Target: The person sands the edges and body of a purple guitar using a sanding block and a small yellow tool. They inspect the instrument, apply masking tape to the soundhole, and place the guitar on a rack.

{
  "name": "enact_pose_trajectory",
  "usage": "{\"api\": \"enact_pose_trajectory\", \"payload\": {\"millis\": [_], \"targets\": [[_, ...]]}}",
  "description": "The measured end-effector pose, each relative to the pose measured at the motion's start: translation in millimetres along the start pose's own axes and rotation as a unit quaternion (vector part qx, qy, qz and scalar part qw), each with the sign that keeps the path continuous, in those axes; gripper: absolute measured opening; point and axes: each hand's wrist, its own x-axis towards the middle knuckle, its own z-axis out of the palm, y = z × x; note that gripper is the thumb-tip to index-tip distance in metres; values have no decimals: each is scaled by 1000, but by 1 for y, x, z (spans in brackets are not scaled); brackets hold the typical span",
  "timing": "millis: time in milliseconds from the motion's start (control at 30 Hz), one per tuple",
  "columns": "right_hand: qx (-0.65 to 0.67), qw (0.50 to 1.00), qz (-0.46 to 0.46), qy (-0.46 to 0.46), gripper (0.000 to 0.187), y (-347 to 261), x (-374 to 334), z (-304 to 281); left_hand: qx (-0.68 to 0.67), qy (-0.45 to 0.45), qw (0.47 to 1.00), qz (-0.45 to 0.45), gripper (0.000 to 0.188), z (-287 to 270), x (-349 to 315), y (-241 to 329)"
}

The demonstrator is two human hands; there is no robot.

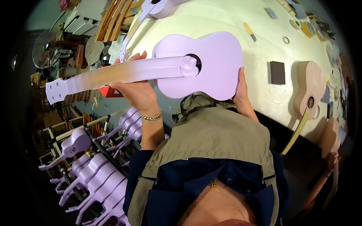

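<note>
The bare left hand [140, 94] cradles the neck of one lilac-painted, figure-eight-bodied ukulele [218, 60] from beneath, thumb and fingers around it; the bare right hand [242, 90] grips the rounded body end. Its long axis runs crosswise between the hands, headstock pointing left. Beyond, the cream-coloured bench [260, 52] carries one dark rectangular block [278, 73] and a second lilac ukulele [164, 9].
</note>
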Motion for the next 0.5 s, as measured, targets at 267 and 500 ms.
{"api": "enact_pose_trajectory", "payload": {"millis": [267, 500], "targets": [[-17, 999, -35, 28, 74, -17, -3, 26, 31, 45, 997, -51, 60, -17, 27, -30], [-53, 998, -23, 1, 83, -28, -7, 46, 44, 38, 994, -90, 55, -30, 49, -37]]}}
